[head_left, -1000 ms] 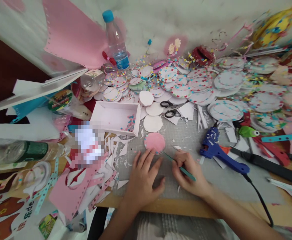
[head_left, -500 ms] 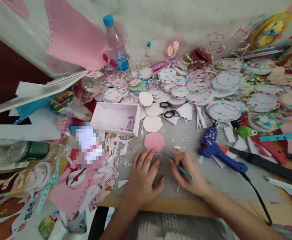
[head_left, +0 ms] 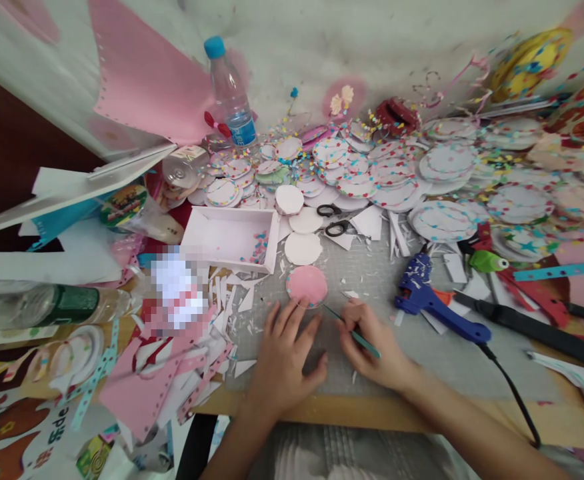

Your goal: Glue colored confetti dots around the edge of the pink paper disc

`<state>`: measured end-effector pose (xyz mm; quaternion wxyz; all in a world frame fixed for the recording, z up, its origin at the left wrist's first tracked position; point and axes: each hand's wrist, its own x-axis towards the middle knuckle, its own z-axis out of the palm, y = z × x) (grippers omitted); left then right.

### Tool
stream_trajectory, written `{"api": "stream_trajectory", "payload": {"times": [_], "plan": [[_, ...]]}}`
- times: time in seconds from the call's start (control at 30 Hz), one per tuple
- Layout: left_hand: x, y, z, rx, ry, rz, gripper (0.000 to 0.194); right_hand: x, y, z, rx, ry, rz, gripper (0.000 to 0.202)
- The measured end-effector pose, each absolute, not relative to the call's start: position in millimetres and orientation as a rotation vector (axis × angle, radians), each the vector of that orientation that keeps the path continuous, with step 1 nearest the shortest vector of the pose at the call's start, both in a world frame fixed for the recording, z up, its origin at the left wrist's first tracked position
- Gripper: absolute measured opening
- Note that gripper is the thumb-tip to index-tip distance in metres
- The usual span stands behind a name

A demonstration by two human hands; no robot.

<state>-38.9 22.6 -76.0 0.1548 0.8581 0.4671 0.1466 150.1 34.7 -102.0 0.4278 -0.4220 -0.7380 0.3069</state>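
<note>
A round pink paper disc [head_left: 307, 285] lies on the grey mat, with small coloured specks along its left edge. Fingers spread, my left hand [head_left: 287, 360] rests flat with its fingertips at the disc's near edge. My right hand [head_left: 372, 347] is closed around a slim teal tool [head_left: 366, 344], held like a pen. The tool's thin tip reaches the disc's lower right edge; its exact kind is too small to tell. Behind the pink disc, white paper discs [head_left: 303, 249] lie in a row.
An open white box [head_left: 212, 243] holds small confetti pieces. Black-handled scissors [head_left: 337, 228] lie beyond the discs. A blue glue gun [head_left: 437, 307] with its cord is at right. Decorated discs [head_left: 397, 193] fill the back. Paper scraps [head_left: 219, 300] and a water bottle [head_left: 232, 93] are at left.
The whole view has shifted very slightly. Both hands, the teal tool and the pink disc keep nearly the same positions relative to each other.
</note>
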Motion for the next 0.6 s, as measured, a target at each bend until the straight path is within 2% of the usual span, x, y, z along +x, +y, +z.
{"api": "stream_trajectory", "payload": {"times": [0.23,0.43,0.6], "plan": [[-38.0,22.5,-76.2,2.456,1.335,0.433,0.051,149.9,36.1,-97.4,-1.038,-1.869,0.713,0.026],[-39.3,22.5,-75.6,2.466,1.315,0.455,0.050,153.5,34.2,-92.8,-1.100,-1.739,0.362,0.029],[-40.9,21.4,-73.6,2.493,1.247,0.540,0.040,155.3,31.5,-92.6,-1.262,-1.713,0.233,0.029]]}}
